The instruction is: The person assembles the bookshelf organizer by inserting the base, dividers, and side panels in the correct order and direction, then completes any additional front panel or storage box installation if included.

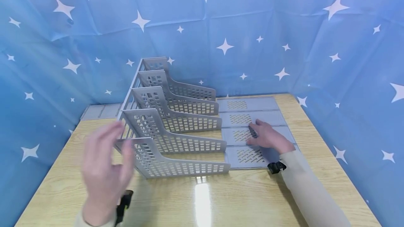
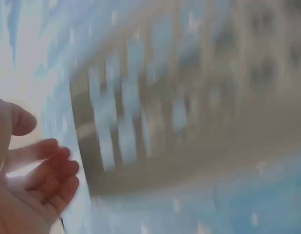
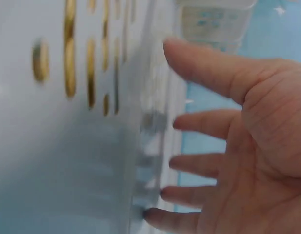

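A grey plastic file rack [image 1: 189,139] with several perforated dividers stands on the table. From its right side, flat slotted panels [image 1: 227,153] lie on the tabletop. My right hand [image 1: 268,136] is over these panels with fingers spread, fingertips close to the slots. The right wrist view shows its straight fingers [image 3: 199,163] beside the panel surface. My left hand [image 1: 105,167], blurred, is raised near the rack's left front corner and overlaps it in the head view. Seen from the left wrist, its relaxed fingers [image 2: 48,170] hold nothing, beside the rack's blurred lattice [image 2: 155,102].
The wooden table [image 1: 183,202] carries the rack and panels. Another grey flat piece [image 1: 102,111] lies at the back left, behind the rack. A blue curtain with white stars [image 1: 189,34] closes off the back and both sides.
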{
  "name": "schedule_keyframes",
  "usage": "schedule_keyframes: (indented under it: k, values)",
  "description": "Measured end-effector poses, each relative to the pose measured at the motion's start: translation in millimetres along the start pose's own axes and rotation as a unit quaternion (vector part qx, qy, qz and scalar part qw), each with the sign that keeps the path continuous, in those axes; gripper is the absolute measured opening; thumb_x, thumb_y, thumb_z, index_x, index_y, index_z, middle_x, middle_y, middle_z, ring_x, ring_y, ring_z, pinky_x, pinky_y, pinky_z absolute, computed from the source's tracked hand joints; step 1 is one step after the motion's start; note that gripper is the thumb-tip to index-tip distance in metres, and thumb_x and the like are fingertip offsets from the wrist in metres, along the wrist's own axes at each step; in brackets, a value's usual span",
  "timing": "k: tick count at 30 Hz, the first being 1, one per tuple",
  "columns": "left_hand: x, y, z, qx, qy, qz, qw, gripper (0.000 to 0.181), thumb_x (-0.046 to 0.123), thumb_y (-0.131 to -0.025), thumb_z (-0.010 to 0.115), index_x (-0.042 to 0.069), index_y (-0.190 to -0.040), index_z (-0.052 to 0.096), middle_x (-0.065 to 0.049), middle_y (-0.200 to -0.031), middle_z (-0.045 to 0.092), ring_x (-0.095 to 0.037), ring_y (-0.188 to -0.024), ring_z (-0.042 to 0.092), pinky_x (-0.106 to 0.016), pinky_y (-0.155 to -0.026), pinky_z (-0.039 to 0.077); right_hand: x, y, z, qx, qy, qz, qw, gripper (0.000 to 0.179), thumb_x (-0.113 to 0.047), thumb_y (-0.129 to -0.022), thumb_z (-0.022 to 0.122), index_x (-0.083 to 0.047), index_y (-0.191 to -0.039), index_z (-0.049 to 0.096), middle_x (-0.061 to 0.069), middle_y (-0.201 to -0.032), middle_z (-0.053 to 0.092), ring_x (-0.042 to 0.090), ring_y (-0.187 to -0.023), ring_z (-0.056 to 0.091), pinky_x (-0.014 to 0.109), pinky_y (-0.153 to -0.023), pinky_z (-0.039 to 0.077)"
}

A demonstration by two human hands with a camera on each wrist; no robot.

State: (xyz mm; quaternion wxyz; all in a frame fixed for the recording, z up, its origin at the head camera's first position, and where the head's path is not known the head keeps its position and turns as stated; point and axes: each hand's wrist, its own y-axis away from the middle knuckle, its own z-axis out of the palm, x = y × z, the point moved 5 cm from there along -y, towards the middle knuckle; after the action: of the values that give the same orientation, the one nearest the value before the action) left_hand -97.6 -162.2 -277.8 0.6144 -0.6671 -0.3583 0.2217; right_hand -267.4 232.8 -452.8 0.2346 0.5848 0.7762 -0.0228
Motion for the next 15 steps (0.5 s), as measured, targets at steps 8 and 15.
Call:
schedule_keyframes:
  k: [8, 15]
  values:
    - [71.9, 70.9, 87.8, -0.273, 0.021, 0.188, 0.9434, 0.013, 0.007, -0.091, 0.063, 0.001, -0.1, 0.071, -0.012, -0.106, 0.072, -0.028, -0.099, 0.069, -0.044, -0.104, 0.051, -16.6, 20.2, 18.5, -0.021, 0.002, -0.067, 0.9975, 0.093, -0.042, -0.083, 0.086, 0.0, -0.154, 0.044, 0.037, -0.162, 0.021, 0.063, -0.145, 0.019, 0.074, -0.11, 0.031]
    - [71.8, 114.2, 143.1, -0.447, -0.065, 0.151, 0.8792, 0.016, 0.003, -0.079, 0.077, 0.014, -0.087, 0.069, 0.004, -0.082, 0.07, -0.01, -0.067, 0.061, -0.021, -0.061, 0.046, -22.6, 23.7, 29.2, -0.016, 0.038, -0.058, 0.9975, 0.096, -0.041, -0.08, 0.088, -0.004, -0.156, 0.043, 0.033, -0.165, 0.021, 0.064, -0.146, 0.017, 0.075, -0.113, 0.024]
